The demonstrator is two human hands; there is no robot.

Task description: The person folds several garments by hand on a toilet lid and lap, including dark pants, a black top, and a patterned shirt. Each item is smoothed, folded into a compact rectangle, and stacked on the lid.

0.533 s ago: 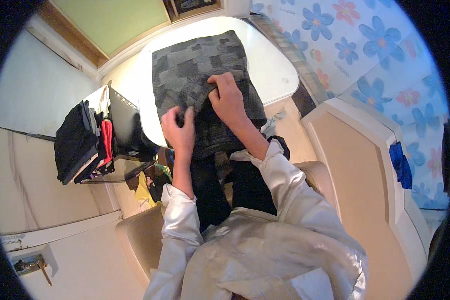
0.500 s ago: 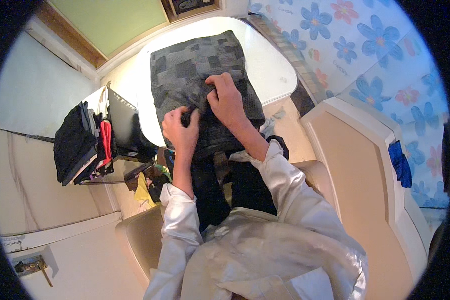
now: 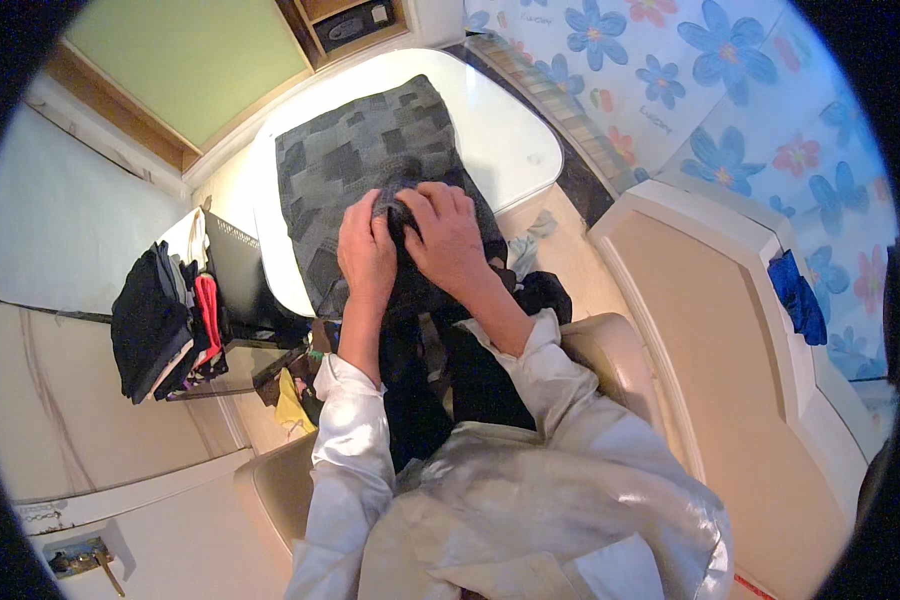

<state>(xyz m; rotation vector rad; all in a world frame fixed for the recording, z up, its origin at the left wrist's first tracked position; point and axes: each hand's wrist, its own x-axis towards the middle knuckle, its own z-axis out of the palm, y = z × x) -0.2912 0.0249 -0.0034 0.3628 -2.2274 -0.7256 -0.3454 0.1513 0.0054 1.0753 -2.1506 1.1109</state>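
Observation:
A dark grey cloth point(image 3: 370, 135) with a blocky patchwork pattern lies spread on the white table point(image 3: 505, 120) in front of me. Over its near half my left hand point(image 3: 367, 248) and my right hand point(image 3: 444, 238) come close together, fingers curled inward. Between them they grip a bunched dark bit of fabric point(image 3: 395, 197). Whether this is a fold of the patterned cloth or a separate small piece, I cannot tell. My palms hide much of it. The near end of the cloth reaches the table edge by my lap.
Left of the table, a dark rack point(image 3: 238, 255) carries a stack of folded clothes point(image 3: 160, 310). Below it lies a yellow cloth point(image 3: 292, 405). On the right stands a pale panelled headboard-like piece point(image 3: 700, 300) with a blue cloth point(image 3: 798, 300) over its edge. Flower-patterned sheeting lies beyond.
My right hand has come down and left, and my left hand slightly up, so both now meet around the bunched fabric. The view has shifted a little.

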